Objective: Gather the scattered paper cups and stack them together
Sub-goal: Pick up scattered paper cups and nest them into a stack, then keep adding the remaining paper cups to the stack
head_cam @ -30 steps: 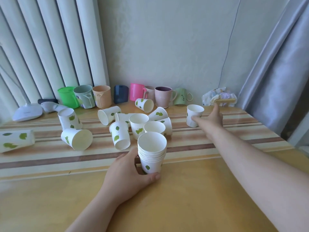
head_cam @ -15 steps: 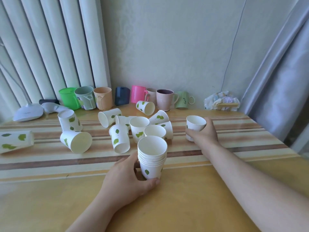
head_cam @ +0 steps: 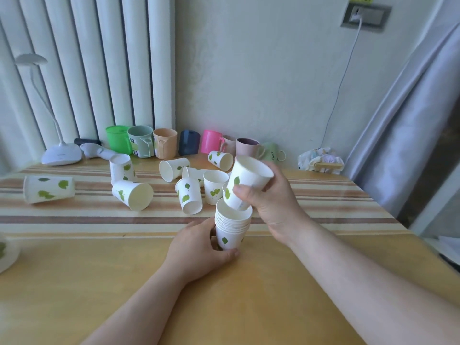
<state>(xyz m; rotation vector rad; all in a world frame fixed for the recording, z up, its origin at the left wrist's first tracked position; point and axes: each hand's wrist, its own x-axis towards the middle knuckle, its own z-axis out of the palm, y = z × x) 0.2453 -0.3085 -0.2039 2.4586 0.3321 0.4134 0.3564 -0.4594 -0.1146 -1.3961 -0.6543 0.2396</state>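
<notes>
A stack of white paper cups with green leaf prints [head_cam: 231,227] stands on the wooden table, and my left hand [head_cam: 199,247] grips its base. My right hand [head_cam: 273,200] holds a single paper cup [head_cam: 246,183], tilted, with its bottom just inside the mouth of the stack. Several more leaf-print cups lie scattered behind: one upright [head_cam: 214,185], one tipped [head_cam: 189,197], one on its side [head_cam: 133,194], a larger one on its side at the far left [head_cam: 48,189], others near the back [head_cam: 222,159].
A row of coloured plastic mugs [head_cam: 165,143] lines the wall. A white desk lamp [head_cam: 61,153] stands at back left, a crumpled bag [head_cam: 319,159] at back right. A curtain [head_cam: 408,135] hangs to the right. A striped cloth [head_cam: 74,215] covers the far half of the table.
My right hand took hold of the cup at the right, lifted it and brought it left over the stack. My left hand stayed on the stack.
</notes>
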